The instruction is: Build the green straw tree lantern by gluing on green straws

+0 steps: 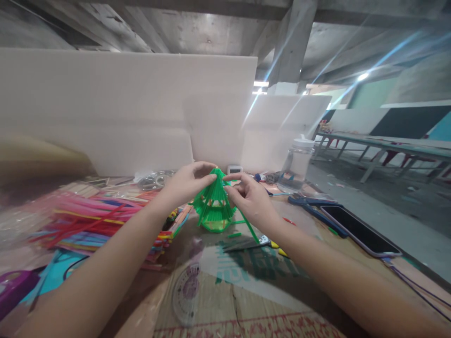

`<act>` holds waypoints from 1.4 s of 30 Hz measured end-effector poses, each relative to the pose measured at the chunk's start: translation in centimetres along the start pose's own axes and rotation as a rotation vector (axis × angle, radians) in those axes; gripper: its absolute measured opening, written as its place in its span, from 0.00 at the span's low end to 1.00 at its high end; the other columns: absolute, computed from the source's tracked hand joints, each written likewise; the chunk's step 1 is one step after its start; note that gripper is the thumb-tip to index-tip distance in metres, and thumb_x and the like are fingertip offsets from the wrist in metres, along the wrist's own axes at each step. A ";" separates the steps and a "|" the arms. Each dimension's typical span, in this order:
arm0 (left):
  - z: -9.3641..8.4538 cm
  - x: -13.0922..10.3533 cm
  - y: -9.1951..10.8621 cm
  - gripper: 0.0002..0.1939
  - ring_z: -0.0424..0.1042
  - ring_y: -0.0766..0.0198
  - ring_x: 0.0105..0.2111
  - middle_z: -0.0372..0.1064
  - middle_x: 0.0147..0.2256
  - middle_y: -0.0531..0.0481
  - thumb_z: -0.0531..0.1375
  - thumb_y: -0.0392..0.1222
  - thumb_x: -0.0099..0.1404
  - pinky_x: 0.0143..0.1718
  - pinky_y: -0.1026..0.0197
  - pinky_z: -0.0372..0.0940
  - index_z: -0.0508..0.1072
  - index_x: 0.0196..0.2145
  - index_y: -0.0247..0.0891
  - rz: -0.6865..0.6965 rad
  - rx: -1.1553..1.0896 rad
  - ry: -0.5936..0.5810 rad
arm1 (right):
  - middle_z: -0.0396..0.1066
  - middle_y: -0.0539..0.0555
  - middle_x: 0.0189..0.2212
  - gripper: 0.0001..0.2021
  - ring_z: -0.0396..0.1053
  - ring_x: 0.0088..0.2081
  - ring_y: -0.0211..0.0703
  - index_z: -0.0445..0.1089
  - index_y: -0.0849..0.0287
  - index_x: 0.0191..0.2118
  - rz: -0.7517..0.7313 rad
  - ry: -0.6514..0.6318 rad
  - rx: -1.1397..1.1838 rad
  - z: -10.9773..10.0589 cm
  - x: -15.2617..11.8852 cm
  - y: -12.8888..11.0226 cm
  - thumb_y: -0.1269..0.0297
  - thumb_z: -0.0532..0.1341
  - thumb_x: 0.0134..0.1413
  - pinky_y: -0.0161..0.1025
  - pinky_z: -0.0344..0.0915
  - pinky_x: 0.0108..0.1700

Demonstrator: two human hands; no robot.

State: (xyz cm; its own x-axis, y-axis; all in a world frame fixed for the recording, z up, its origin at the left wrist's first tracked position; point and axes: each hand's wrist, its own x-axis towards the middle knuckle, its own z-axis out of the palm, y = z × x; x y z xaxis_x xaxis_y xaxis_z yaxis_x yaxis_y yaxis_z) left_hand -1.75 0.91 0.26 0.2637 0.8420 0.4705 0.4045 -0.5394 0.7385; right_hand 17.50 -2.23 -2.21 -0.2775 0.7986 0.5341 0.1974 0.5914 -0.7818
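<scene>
A green tiered cone (214, 213), shaped like a small tree and made of fuzzy stems, stands upright on the table. My left hand (192, 180) pinches its upper left side near the tip, thumb and fingers around it. On the right side, my right hand (248, 195) has its thumb and forefinger close together at the cone's upper edge; a thin green stem (249, 226) slants down below this hand. Whether the right fingertips hold that stem is too small to make out. Scissors (243, 244) with yellow handles lie under my right wrist.
Bundles of coloured stems (88, 216) cover the left side. A protractor (186, 293) lies in front. At right are a water bottle (298, 164), blue-handled pliers (317, 211) and a phone (359, 230) near the table edge. A white board (141, 103) stands behind.
</scene>
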 end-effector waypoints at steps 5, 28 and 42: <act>0.0 0.0 0.1 0.17 0.74 0.55 0.45 0.76 0.45 0.43 0.61 0.48 0.62 0.49 0.52 0.67 0.75 0.46 0.37 -0.002 -0.011 -0.010 | 0.60 0.41 0.17 0.14 0.59 0.21 0.34 0.66 0.62 0.51 -0.006 0.007 0.001 0.1 -0.1 -0.1 0.66 0.57 0.60 0.33 0.54 0.24; 0.2 -0.4 0.9 0.22 0.74 0.56 0.42 0.77 0.41 0.46 0.57 0.59 0.65 0.44 0.57 0.66 0.76 0.41 0.37 0.059 0.133 0.087 | 0.59 0.40 0.16 0.09 0.56 0.19 0.34 0.63 0.56 0.45 0.020 -0.044 0.017 0.5 -0.5 0.2 0.64 0.58 0.59 0.33 0.53 0.23; 0.4 -0.3 0.9 0.18 0.74 0.58 0.39 0.76 0.39 0.46 0.59 0.55 0.64 0.42 0.58 0.66 0.75 0.39 0.36 0.044 0.096 0.109 | 0.63 0.45 0.21 0.01 0.61 0.21 0.35 0.61 0.56 0.38 -0.276 0.063 -0.527 -2.1 -3.9 -0.4 0.67 0.56 0.62 0.34 0.56 0.24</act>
State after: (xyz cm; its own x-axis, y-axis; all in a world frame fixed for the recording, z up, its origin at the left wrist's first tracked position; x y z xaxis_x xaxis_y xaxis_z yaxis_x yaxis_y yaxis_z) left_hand -1.17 0.18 0.59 0.1887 0.8102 0.5549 0.4775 -0.5695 0.6691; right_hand 20.53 -5.33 -3.33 -0.3314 0.6032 0.7254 0.5702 0.7407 -0.3554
